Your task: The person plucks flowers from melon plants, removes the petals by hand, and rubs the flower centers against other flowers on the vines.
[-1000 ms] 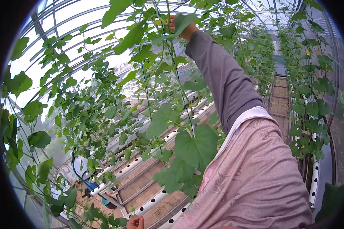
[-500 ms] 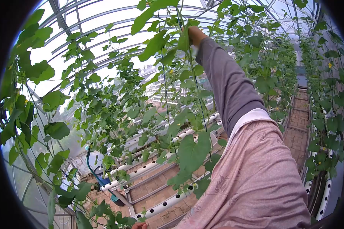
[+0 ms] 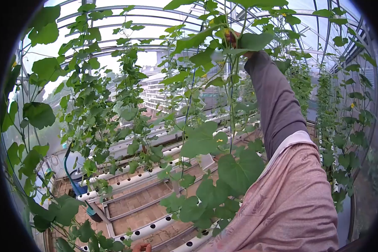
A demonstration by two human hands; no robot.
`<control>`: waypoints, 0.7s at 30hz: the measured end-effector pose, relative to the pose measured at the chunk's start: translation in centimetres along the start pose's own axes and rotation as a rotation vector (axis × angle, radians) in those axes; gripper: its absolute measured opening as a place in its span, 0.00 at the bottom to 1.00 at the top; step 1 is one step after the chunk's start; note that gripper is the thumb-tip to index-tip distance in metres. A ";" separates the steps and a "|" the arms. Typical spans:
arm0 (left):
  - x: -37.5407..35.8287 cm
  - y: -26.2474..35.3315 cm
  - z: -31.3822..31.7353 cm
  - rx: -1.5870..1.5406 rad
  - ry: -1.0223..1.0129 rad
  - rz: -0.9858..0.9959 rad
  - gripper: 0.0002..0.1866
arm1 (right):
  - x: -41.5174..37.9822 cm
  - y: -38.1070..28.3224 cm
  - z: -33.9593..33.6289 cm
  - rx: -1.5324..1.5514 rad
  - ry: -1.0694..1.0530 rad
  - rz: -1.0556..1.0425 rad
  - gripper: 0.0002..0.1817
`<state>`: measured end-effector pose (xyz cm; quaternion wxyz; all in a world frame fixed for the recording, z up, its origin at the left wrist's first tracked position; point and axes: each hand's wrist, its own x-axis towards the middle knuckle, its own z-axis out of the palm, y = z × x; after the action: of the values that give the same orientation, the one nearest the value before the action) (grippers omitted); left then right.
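My right hand [image 3: 234, 38] is raised high among the leaves of a climbing vine [image 3: 232, 88], beside its stem and a dark string. Leaves cover part of the hand, and its fingers look curled, but what they hold is hidden. A broad leaf [image 3: 256, 41] overlaps the wrist. At the bottom edge, only the fingertips of my left hand [image 3: 142, 248] show, low beside a white pipe; the rest is out of frame. Large leaves [image 3: 241, 170] hang below my right arm.
White pipes with round holes [image 3: 153, 227] run across above a brick floor [image 3: 134, 214]. A blue container [image 3: 76, 176] with a hose stands at the left. More vines [image 3: 88, 96] climb on both sides under the metal roof frame.
The view has shifted, so the pipes and container sit further left. My right hand now appears further right and slightly lower, more covered by leaves. My left fingertips remain at the bottom edge.
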<state>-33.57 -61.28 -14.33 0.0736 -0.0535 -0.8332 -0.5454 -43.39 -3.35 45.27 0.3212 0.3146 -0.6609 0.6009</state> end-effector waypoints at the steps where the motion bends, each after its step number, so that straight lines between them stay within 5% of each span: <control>1: 0.6 -1.8 0.7 -0.033 0.023 0.049 0.11 | 0.3 0.1 -0.1 -0.007 -0.012 0.000 0.17; 15: 2.0 -1.0 -0.9 -0.039 -0.026 -0.084 0.11 | 3.4 2.5 -1.3 0.022 -0.182 -0.100 0.25; 21: 1.1 -0.9 -2.5 0.015 0.051 0.051 0.14 | 1.0 2.3 0.7 0.046 0.065 -0.048 0.16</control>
<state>-34.66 -63.87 -13.94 0.1091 -0.0601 -0.8334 -0.5385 -45.83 -3.93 44.64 0.3493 0.3179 -0.6283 0.6182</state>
